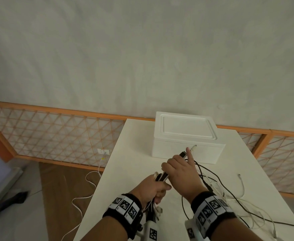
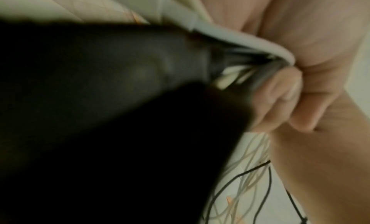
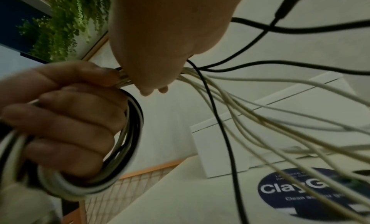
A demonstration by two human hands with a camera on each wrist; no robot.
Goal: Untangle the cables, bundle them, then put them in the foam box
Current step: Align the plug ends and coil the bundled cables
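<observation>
Over the white table (image 1: 134,171) my left hand (image 1: 155,187) grips a looped bundle of black and white cables (image 1: 162,177). In the right wrist view its fingers (image 3: 66,124) curl round the coils (image 3: 130,140). Just ahead, my right hand (image 1: 176,165) holds the same strands, index finger stretched toward the box; its palm (image 3: 160,45) closes on them there. Loose black and white cables (image 1: 229,199) trail to the right across the table. The white foam box (image 1: 186,136) stands behind with its lid on. The left wrist view is blurred: fingers (image 2: 280,100) on cables and a dark plug (image 2: 120,78).
A short white cable (image 1: 242,181) lies apart at the table's right. A round dark sticker (image 3: 300,189) marks the tabletop. An orange lattice fence (image 1: 55,133) runs behind, and a white cord (image 1: 83,197) from a wall socket (image 1: 104,151) lies on the floor at the left.
</observation>
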